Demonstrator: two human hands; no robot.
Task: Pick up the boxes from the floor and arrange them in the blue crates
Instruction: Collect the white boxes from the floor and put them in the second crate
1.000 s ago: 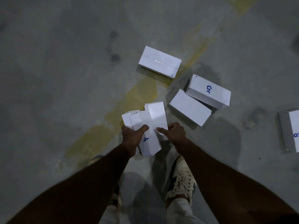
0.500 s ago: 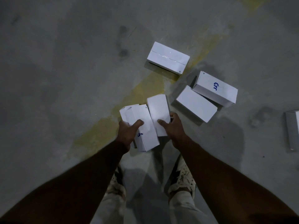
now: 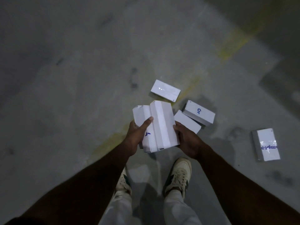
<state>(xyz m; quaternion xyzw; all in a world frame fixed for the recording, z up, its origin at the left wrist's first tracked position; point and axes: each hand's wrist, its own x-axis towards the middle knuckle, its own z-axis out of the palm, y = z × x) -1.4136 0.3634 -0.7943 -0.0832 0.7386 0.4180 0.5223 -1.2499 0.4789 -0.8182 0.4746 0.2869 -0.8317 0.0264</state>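
Both hands, left hand point(image 3: 135, 135) and right hand point(image 3: 186, 141), clamp a loose bundle of white rectangular cardboard boxes point(image 3: 158, 125) above the grey concrete floor point(image 3: 73, 95). Uneven grip pressure could let one slip out.

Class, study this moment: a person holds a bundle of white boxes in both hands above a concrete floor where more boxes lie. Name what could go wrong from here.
1. The held boxes sit unevenly between the left hand and the right hand; one might slip out.
2. Four boxes lie on the floor, such as the lettered box near the right shoe; stepping forward might mean tripping on them.
3. No blue crate is in view, so the carry could be long.
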